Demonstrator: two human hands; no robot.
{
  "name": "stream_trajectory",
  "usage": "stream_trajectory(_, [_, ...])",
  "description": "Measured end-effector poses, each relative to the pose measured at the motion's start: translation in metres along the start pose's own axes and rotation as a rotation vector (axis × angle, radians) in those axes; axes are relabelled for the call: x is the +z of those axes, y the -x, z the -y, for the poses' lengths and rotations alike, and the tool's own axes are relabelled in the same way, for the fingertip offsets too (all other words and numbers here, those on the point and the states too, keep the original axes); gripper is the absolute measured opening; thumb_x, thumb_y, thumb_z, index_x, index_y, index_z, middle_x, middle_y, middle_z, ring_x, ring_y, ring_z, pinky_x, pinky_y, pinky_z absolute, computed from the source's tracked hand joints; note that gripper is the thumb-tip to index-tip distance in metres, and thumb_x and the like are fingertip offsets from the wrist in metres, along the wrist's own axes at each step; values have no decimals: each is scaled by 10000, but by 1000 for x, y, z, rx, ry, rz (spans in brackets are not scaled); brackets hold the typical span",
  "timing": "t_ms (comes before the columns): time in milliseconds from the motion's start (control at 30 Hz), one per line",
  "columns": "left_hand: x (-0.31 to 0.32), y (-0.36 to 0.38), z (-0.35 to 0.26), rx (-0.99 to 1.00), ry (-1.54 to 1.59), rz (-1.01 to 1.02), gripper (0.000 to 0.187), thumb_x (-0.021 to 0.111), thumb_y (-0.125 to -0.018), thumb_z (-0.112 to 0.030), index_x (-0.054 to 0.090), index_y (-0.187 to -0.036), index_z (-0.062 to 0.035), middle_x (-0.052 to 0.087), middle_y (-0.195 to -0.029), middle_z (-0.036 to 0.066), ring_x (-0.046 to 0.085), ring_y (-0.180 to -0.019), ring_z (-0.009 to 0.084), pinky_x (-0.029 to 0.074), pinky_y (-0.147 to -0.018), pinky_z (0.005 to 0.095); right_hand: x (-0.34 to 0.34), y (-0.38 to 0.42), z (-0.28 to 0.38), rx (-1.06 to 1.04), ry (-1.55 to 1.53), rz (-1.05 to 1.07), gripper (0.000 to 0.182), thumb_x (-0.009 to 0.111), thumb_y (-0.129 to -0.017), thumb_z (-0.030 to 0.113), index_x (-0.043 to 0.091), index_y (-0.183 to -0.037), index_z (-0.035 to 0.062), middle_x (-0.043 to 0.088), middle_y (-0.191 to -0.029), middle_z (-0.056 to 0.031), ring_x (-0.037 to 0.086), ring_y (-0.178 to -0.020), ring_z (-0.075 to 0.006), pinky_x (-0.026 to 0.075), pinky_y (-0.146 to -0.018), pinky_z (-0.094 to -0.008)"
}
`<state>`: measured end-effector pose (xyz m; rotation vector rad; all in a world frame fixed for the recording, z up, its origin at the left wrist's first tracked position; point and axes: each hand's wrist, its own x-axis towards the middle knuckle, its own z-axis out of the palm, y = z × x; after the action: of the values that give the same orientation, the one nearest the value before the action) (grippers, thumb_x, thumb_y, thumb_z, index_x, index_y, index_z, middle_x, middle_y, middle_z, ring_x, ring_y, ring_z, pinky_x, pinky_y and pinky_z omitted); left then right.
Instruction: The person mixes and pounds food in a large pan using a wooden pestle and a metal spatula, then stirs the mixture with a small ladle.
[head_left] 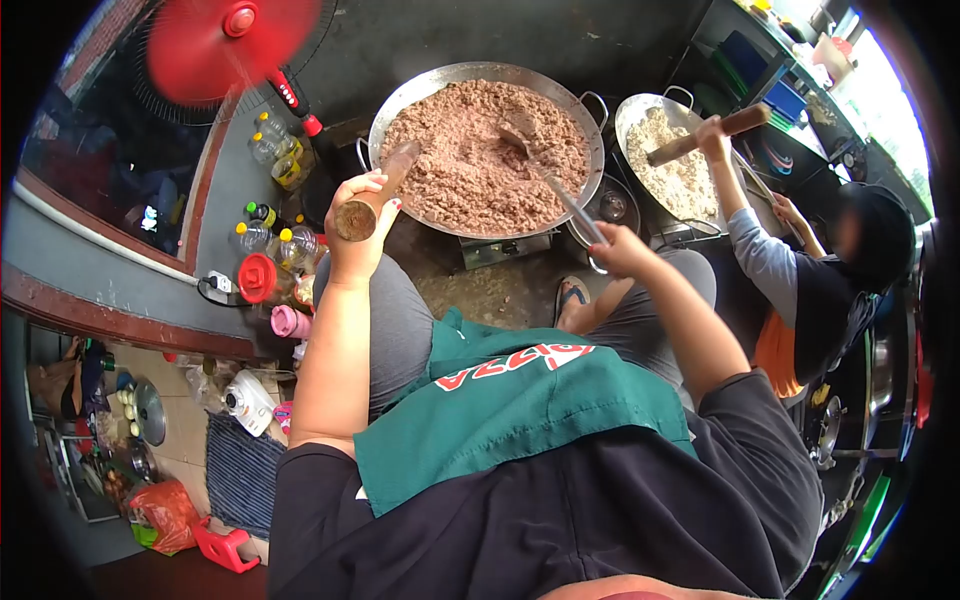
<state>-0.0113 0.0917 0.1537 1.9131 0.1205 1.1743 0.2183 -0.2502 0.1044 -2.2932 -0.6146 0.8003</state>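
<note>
A wide two-handled wok full of crumbly brown minced meat stands in front of me. My left hand is closed around a thick wooden stick, its round end towards me and its far part over the wok's left rim. My right hand grips the handle of a long metal spatula. The spatula's blade lies in the meat right of the middle, partly covered by it.
At right a co-worker holds a wooden stick over a second wok of pale crumbly food. A red fan and several bottles stand left. A lidded pot sits between the woks.
</note>
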Motion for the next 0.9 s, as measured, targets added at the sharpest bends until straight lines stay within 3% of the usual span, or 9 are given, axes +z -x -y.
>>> stream_trajectory(100, [2, -1, 0, 20, 4, 5, 327, 730, -687, 74, 538, -922, -49, 649, -997, 90, 605, -1045, 226, 456, -933, 336, 41, 12, -8, -199, 166, -99, 590, 676, -798, 166, 463, -1343, 86, 661, -864, -184, 648, -672, -229, 514, -599, -352])
stream_trajectory(133, [2, -1, 0, 20, -4, 21, 320, 718, -703, 79, 536, -933, -51, 645, -1015, 91, 597, -1064, 224, 452, -940, 338, 43, 33, 16, -102, 119, -27, 608, 683, -785, 177, 458, -1341, 79, 652, -940, -239, 669, -792, -318, 517, -685, -382])
stream_trajectory(200, [3, -3, 2, 23, -14, 46, 307, 693, -736, 88, 534, -955, -56, 638, -1051, 91, 579, -1101, 221, 444, -956, 343, 59, 45, 14, -142, 236, -12, 610, 661, -793, 170, 429, -1346, 62, 618, -975, -301, 629, -882, -395, 492, -764, -435])
stream_trajectory(333, [8, -3, -2, 18, -8, 23, 313, 703, -722, 84, 537, -949, -54, 641, -1034, 90, 589, -1079, 219, 448, -946, 337, 77, 75, 13, -270, 431, 12, 674, 610, -819, 153, 303, -1402, 12, 614, -820, -292, 617, -777, -426, 486, -713, -474])
stream_trajectory(533, [14, -8, -1, 16, -5, 6, 321, 727, -691, 75, 550, -929, -47, 651, -985, 92, 608, -1041, 225, 459, -925, 326, 65, 85, 22, -254, 529, 108, 691, 603, -826, 151, 270, -1412, -2, 627, -828, -285, 627, -737, -416, 493, -692, -476])
stream_trajectory(700, [15, -6, -6, 29, -20, 5, 322, 732, -681, 71, 555, -923, -46, 651, -977, 90, 612, -1036, 228, 459, -926, 328, -8, 64, 37, -290, 248, 45, 552, 636, -815, 176, 464, -1330, 74, 656, -955, -223, 637, -928, -354, 490, -818, -399])
stream_trajectory(733, [14, -6, -6, 35, -14, 16, 323, 734, -681, 69, 555, -923, -47, 650, -974, 89, 613, -1036, 230, 459, -926, 331, -21, 62, 46, -245, 191, 50, 518, 616, -824, 150, 480, -1318, 77, 664, -946, -203, 646, -921, -293, 489, -819, -372])
stream_trajectory(833, [11, -5, -4, 36, -21, 25, 326, 737, -677, 69, 553, -919, -48, 649, -974, 90, 614, -1033, 236, 461, -923, 335, -56, 66, 90, 1, 173, 38, 401, 587, -853, 155, 531, -1238, 58, 666, -821, -131, 648, -641, -234, 517, -637, -366])
stream_trajectory(900, [8, -5, -6, 41, -26, 26, 329, 740, -672, 70, 551, -915, -48, 648, -974, 90, 614, -1032, 239, 462, -921, 338, -70, 44, 87, -113, 373, -54, 335, 566, -874, 171, 548, -1186, 49, 637, -733, -90, 613, -534, -233, 510, -527, -377])
